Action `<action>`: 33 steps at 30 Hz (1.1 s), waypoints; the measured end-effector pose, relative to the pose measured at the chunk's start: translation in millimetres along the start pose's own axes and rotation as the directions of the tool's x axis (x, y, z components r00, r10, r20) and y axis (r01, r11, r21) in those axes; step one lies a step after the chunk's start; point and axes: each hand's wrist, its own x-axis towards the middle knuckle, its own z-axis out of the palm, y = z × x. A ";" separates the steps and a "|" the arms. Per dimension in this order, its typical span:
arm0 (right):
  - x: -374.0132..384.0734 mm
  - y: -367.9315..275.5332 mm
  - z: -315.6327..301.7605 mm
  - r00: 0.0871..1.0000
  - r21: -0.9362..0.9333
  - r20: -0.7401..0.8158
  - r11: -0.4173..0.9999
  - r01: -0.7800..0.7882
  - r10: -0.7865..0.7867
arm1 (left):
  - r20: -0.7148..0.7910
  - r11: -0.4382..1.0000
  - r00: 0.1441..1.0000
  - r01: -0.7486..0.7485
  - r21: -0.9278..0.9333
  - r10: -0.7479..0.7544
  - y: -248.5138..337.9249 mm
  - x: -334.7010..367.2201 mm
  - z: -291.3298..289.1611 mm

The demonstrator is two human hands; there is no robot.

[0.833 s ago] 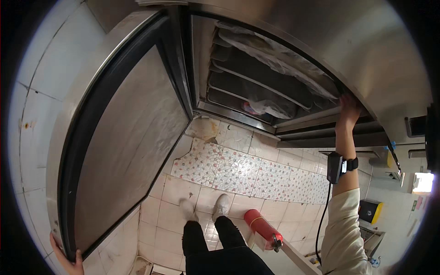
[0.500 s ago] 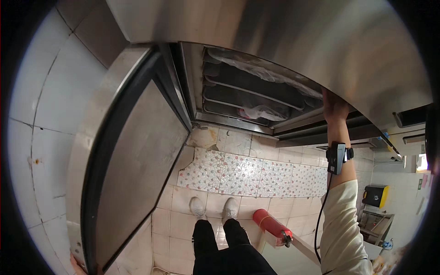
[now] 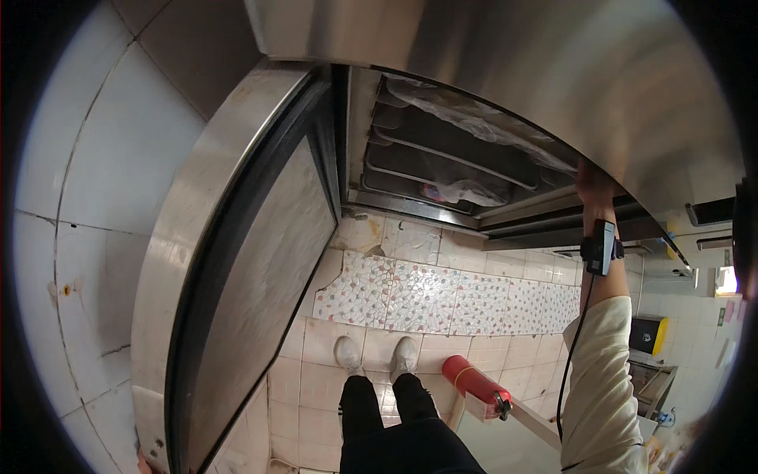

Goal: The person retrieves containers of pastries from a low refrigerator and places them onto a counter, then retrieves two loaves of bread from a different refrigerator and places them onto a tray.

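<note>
"What does my feed give you at the door?"

"The open door [image 3: 257, 316] shows its broad inner panel. My left hand [image 3: 144, 462] is at its near lower corner; only a bit of finger shows against the outer edge, so I can't tell whether it grips or merely touches."

"And the other one?"

"My right hand [image 3: 596, 188] is well to the right of the door, up against the far side of the cabinet [image 3: 489, 39]. Its fingers disappear behind the steel edge; I can't say whether they're clenched, loose or holding something. A dark device [image 3: 602, 246] with a black cable [image 3: 574, 340] sits on that wrist."

"Where's the cabinet, and what's inside?"

"Just right of the door, meeting it along the door's far edge. I see dark shelves [image 3: 452, 141] in tiers. Crumpled clear plastic [image 3: 458, 109] stretches along an upper one, away from the door. Lower down lies a clear bag [image 3: 474, 192], a reddish patch at its end nearest the door. I can't make out its contents."

"Other containers?"

"A red fire extinguisher [image 3: 476, 385], right of the door, with white shoes [image 3: 404, 355] between them. Farthest from the door, a black-and-yellow bin [image 3: 647, 336]; its inside is hidden from me."
</note>
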 end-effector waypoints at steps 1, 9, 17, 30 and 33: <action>0.7 -0.3 -1.4 1.000 -0.007 0.008 1.000 -0.008 0.008 | 0.002 1.000 1.000 -0.006 0.005 0.006 -1.1 -0.4 0.1; 12.6 -2.1 -23.9 0.992 -0.172 0.109 0.984 -0.043 0.063 | -0.016 0.999 1.000 -0.019 0.039 0.020 -5.3 -3.0 1.2; -43.9 -10.9 25.2 0.977 -0.723 0.180 0.690 0.050 0.118 | 0.025 1.000 1.000 0.018 0.015 -0.018 4.7 1.9 -1.7; -99.0 22.7 98.0 0.424 -0.463 0.886 -0.403 0.789 -0.189 | -0.032 0.997 0.998 -0.053 0.048 0.054 8.9 1.3 -2.0; -96.2 25.2 105.2 0.544 -0.536 0.833 -0.392 0.748 -0.101 | -0.020 0.998 0.999 -0.036 0.049 0.037 7.6 1.2 -0.4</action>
